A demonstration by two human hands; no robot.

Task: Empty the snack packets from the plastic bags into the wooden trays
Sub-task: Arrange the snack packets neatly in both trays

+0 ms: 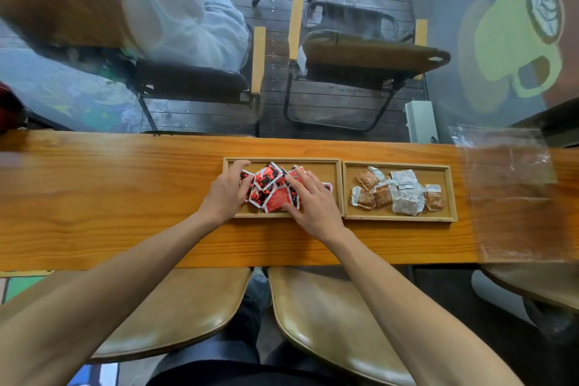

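Landmark: left wooden tray (332,163) on the wooden table (125,197). Red snack packets (271,188) lie heaped inside it. Left hand (227,193) rests at the heap's left edge, fingers loosely curled against the packets; right hand (313,204) lies flat and spread over the heap's right side. Firm grasp by either: cannot tell. Right wooden tray (451,194) sits touching the landmark's right side and holds brown and white snack packets (398,191). Clear plastic bags (507,182) lie flat further right.

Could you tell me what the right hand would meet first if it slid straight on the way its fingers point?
The right hand points up-left across the left tray. It would probably push first into the red snack packets that its fingertips already rest on; the tray's far rim lies beyond.
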